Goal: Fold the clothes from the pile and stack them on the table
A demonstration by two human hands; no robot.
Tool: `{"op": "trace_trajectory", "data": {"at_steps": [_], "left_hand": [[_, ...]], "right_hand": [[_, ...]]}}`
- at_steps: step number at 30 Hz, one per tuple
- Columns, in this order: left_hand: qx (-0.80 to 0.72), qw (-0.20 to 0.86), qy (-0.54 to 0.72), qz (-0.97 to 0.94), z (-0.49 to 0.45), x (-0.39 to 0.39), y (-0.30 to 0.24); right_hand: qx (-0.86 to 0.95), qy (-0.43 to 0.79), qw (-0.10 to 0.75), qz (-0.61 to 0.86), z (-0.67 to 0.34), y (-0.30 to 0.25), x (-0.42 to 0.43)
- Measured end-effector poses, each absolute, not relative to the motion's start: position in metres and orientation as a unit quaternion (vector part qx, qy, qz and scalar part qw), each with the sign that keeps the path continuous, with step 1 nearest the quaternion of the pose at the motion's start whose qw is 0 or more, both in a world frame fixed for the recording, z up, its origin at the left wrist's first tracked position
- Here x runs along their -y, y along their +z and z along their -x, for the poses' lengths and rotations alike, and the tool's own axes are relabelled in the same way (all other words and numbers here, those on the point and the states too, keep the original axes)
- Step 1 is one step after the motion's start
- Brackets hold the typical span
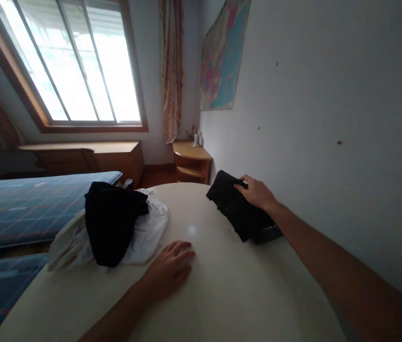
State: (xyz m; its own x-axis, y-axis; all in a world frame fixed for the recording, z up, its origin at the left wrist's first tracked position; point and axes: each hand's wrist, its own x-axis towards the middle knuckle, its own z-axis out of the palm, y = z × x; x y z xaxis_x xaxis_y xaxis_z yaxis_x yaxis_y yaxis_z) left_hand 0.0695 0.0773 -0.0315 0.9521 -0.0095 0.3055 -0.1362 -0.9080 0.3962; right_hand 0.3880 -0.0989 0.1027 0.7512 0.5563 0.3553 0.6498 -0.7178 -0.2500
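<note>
My right hand [257,191] pinches the upper edge of a folded black cloth [238,204], which lies on the right side of the round white table [236,289]. A darker strip shows at the cloth's near end, partly behind my forearm. Resting on the tabletop near the middle, my left hand [172,266] has its fingers loosely stretched and holds nothing. To its left a crumpled black garment [111,223] is heaped on a white cloth [151,228]; what kind of garment it is cannot be made out.
Blue plaid mattresses [26,204] lie beyond the table's left edge. A wooden desk [115,152] stands under the window [79,61], and a small corner shelf [191,154] is behind the table. The white wall [314,104] runs close along the right.
</note>
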Motion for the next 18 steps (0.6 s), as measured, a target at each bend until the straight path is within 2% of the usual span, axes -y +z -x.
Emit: {"op": "trace_trajectory", "data": {"at_steps": [7,18], "left_hand": [[0.038,0.215,0.154,-0.964,-0.072,-0.077,-0.032],[0.031,0.213,0.148,-0.965,-0.072,-0.078,-0.032]], "right_hand": [[0.278,-0.121,0.184,0.935,-0.462,0.115,0.124],[0.201,-0.04,0.118,0.972,-0.503,0.041,0.158]]}}
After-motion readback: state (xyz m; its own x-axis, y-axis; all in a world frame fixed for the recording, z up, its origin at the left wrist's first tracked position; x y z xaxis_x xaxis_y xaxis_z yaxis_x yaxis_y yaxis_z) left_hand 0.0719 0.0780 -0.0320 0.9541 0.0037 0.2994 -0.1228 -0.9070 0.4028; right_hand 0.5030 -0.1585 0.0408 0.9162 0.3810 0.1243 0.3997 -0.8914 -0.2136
